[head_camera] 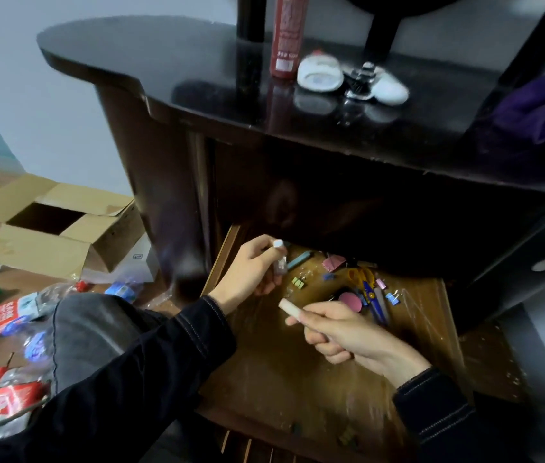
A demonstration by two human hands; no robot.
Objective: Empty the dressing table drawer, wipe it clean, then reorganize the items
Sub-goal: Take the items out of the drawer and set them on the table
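Okay, both arms were stretched out over the open drawer (298,379), dark sleeves down to the wrists. My left hand (247,272) was up at the drawer's back left corner. Its fingers were curled round a small clear bottle (279,260) with a white cap, held roughly upright just below the dark front of the dressing table (164,61). My right hand (338,332) sat lower and nearer me, over the middle of the drawer. It was pinching a pale stick (293,309) that pointed up and left toward the other hand, close to it but apart.

The drawer's left wall ran just beside my left wrist, and the table's overhang shaded the back strip. The near half of the drawer floor showed scuffed wood.

The clutter lay at the back: scissors (363,279) with yellow handles, a pink round disc (350,300), small binder clips (299,282) and a blue stick (299,260). All of it was just beyond my right fingers and to the right of my left hand.

On the tabletop stood a red can (288,35), and a purple cloth (538,118) lay at the right. A cardboard box (54,228) sat open on the floor to my left.
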